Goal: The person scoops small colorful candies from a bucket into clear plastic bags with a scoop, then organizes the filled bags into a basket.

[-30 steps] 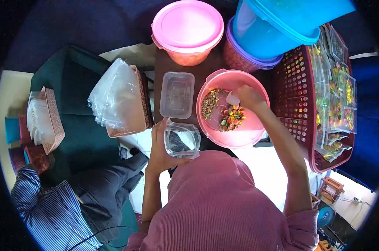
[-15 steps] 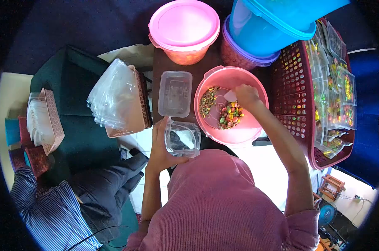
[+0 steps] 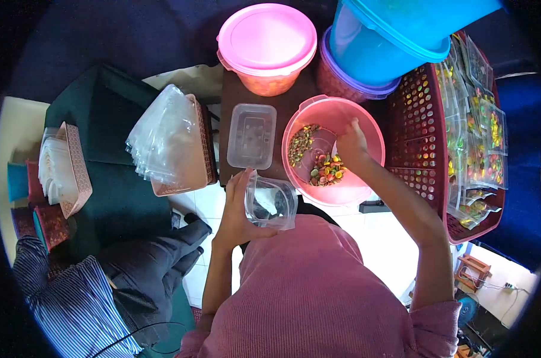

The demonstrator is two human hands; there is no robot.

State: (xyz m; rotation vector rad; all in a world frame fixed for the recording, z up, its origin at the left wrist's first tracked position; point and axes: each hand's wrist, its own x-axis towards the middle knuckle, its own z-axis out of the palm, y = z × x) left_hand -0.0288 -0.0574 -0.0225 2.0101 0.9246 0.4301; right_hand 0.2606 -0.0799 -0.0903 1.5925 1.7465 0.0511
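My left hand (image 3: 237,216) is wrapped round a clear plastic pouch (image 3: 271,203), whose open mouth faces up, just below the pink tub. Inside the round pink tub (image 3: 370,122), my right hand (image 3: 353,143) is closed on a small white scoop (image 3: 336,147), mostly hidden by the fingers. Colourful candies (image 3: 327,170) lie on the tub floor below the scoop. Smaller mixed bits (image 3: 302,143) are heaped at the tub's left side. An empty clear rectangular container (image 3: 252,136) rests on the dark table left of the tub.
A pink-lidded bucket (image 3: 267,37) and a blue bucket (image 3: 381,45) stand behind. At right, a maroon basket (image 3: 415,170) holds filled pouches (image 3: 476,137). Empty bags (image 3: 166,134) lie in a basket at left. Another person in a striped shirt (image 3: 82,298) is at lower left.
My left hand and the pouch have shifted slightly right. My right hand has turned, with the scoop now more upright and closer to the candies' upper right.
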